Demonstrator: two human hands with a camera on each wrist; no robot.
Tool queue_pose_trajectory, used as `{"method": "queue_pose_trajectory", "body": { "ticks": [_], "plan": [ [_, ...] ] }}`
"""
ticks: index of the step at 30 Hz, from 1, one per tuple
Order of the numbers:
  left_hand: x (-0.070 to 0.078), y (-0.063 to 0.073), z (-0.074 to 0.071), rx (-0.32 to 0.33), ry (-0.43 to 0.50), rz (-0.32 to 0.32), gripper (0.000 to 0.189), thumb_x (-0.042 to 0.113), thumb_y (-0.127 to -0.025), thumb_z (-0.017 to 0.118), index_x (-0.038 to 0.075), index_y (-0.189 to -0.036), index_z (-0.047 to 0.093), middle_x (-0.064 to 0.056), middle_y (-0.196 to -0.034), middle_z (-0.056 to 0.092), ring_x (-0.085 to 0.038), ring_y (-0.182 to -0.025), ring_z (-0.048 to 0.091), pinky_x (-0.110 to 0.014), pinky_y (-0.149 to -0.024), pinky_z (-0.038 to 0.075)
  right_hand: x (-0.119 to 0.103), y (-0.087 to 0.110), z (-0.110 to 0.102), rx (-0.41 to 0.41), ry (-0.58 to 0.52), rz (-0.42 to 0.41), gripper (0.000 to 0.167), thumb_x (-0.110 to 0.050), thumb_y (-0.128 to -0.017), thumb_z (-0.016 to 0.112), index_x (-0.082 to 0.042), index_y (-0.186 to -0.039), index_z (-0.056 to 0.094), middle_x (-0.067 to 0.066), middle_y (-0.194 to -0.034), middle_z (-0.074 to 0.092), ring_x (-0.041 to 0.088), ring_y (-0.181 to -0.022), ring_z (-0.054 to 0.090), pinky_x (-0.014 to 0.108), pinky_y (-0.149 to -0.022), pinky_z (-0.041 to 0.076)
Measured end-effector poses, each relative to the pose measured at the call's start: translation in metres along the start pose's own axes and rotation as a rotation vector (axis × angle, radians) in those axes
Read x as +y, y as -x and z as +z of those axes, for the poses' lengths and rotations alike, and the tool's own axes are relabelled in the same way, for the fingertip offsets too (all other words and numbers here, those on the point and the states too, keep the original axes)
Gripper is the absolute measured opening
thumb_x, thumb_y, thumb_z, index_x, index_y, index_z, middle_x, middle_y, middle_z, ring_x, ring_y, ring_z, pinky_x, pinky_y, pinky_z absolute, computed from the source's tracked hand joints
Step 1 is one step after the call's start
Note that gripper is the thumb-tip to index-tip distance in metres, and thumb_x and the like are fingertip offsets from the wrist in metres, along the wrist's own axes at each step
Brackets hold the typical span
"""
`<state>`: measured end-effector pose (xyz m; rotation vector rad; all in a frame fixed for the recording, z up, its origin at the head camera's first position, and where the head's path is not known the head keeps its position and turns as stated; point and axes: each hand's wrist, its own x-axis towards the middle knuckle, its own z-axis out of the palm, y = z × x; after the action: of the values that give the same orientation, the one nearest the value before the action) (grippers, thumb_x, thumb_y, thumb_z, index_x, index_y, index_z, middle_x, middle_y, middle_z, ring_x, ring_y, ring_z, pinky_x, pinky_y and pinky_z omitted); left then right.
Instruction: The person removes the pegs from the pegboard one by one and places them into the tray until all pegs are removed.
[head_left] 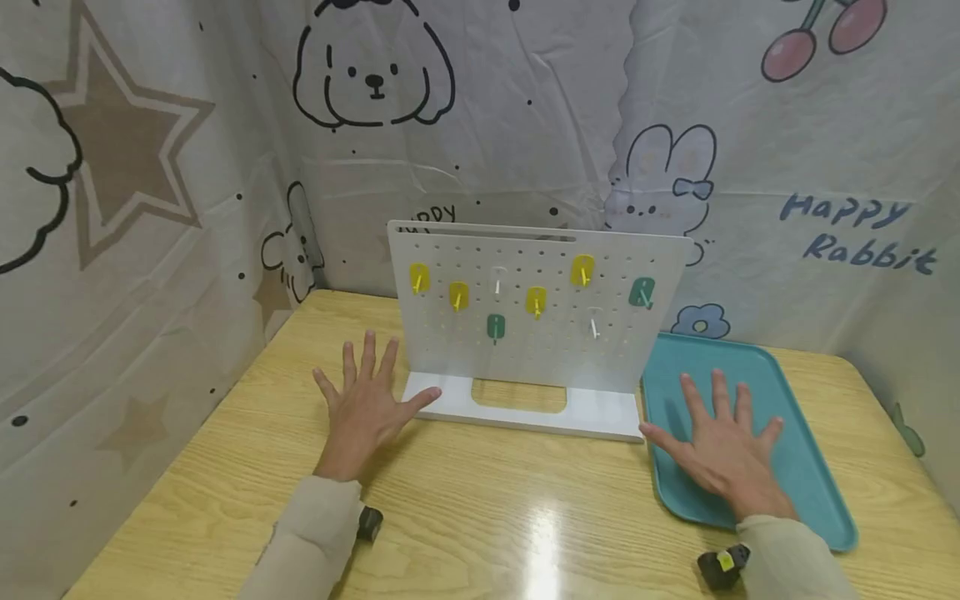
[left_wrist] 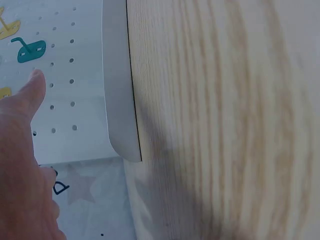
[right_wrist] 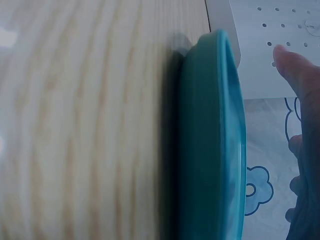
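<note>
My left hand [head_left: 367,406] lies flat on the wooden table [head_left: 480,508], palm down with the fingers spread wide, holding nothing; its thumb tip touches the left end of the white base of the pegboard [head_left: 536,312]. My right hand [head_left: 723,446] lies flat too, fingers spread and empty, resting on the teal tray [head_left: 813,467], with its thumb reaching toward the pegboard's right corner. The white pegboard stands upright between my hands at the middle of the table, and the tray lies just beside it on the right. On the board hang small hooks: four yellow hooks [head_left: 458,295], two green hooks [head_left: 496,327] and two white hooks [head_left: 594,322]. Behind the table hangs a pale cartoon-printed cloth [head_left: 825,167] with a dog, rabbits and stars.
</note>
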<state>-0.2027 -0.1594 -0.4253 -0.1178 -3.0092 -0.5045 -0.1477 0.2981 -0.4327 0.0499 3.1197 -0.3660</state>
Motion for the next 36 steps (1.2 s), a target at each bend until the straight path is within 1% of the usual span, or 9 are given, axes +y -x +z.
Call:
{"method": "queue_pose_trajectory", "body": {
  "ticks": [5,9,16,20,24,29,36],
  "plan": [
    [-0.003,0.000,0.000,-0.017,0.011,-0.015,0.108,0.086,-0.082,0.044,0.018,-0.161,0.016,-0.014,-0.165,-0.005,-0.042,-0.147,-0.014,-0.070,-0.097,-0.027,-0.002,-0.003,0.000,-0.001,0.006,-0.005,0.108,-0.082,-0.087,0.042,-0.010,-0.160,0.009,0.033,-0.159,-0.006,0.061,-0.139,-0.011,0.085,-0.090,-0.012],
    [-0.004,-0.001,0.000,-0.033,0.023,-0.024,0.110,0.088,-0.081,0.042,0.018,-0.161,0.015,-0.014,-0.165,-0.007,-0.040,-0.146,-0.017,-0.068,-0.096,-0.029,-0.003,-0.005,-0.001,0.002,0.007,-0.010,0.109,-0.082,-0.086,0.042,-0.010,-0.160,0.009,0.033,-0.159,-0.006,0.061,-0.139,-0.009,0.085,-0.090,-0.013],
    [-0.003,-0.005,0.002,-0.044,0.031,-0.027,0.112,0.088,-0.080,0.043,0.016,-0.161,0.015,-0.015,-0.165,-0.006,-0.043,-0.147,-0.013,-0.069,-0.098,-0.027,-0.001,-0.004,-0.002,0.011,0.003,-0.006,0.106,-0.080,-0.088,0.045,-0.009,-0.160,0.013,0.034,-0.159,-0.002,0.062,-0.139,-0.008,0.086,-0.090,-0.011],
    [-0.003,-0.008,0.003,-0.047,0.033,-0.031,0.112,0.089,-0.081,0.040,0.016,-0.161,0.013,-0.016,-0.165,-0.006,-0.044,-0.147,-0.013,-0.070,-0.098,-0.025,0.000,-0.002,-0.003,0.022,0.003,0.000,0.107,-0.081,-0.087,0.044,-0.008,-0.159,0.014,0.034,-0.159,-0.001,0.062,-0.139,-0.007,0.086,-0.090,-0.010],
    [-0.002,-0.011,0.001,-0.031,0.041,-0.028,0.112,0.089,-0.081,0.038,0.015,-0.161,0.014,-0.017,-0.165,-0.004,-0.044,-0.146,-0.014,-0.070,-0.098,-0.025,0.000,0.000,-0.006,0.032,0.004,0.003,0.107,-0.081,-0.087,0.044,-0.008,-0.159,0.014,0.034,-0.159,0.000,0.062,-0.139,-0.007,0.086,-0.090,-0.009],
    [0.000,-0.016,-0.002,-0.009,0.072,-0.018,0.111,0.089,-0.081,0.040,0.015,-0.161,0.016,-0.017,-0.165,-0.003,-0.045,-0.146,-0.013,-0.071,-0.098,-0.025,-0.001,-0.001,-0.011,0.052,0.003,0.000,0.106,-0.080,-0.088,0.044,-0.008,-0.159,0.016,0.033,-0.159,-0.001,0.061,-0.139,-0.006,0.087,-0.091,-0.006],
    [0.002,-0.025,-0.009,0.027,0.119,-0.003,0.106,0.085,-0.084,0.042,0.015,-0.161,0.018,-0.020,-0.165,0.005,-0.049,-0.147,-0.001,-0.078,-0.099,-0.013,-0.008,-0.005,-0.024,0.087,-0.020,-0.011,0.103,-0.078,-0.089,0.045,-0.008,-0.159,0.017,0.031,-0.160,-0.002,0.060,-0.140,-0.002,0.086,-0.092,0.000]
  ]
}}
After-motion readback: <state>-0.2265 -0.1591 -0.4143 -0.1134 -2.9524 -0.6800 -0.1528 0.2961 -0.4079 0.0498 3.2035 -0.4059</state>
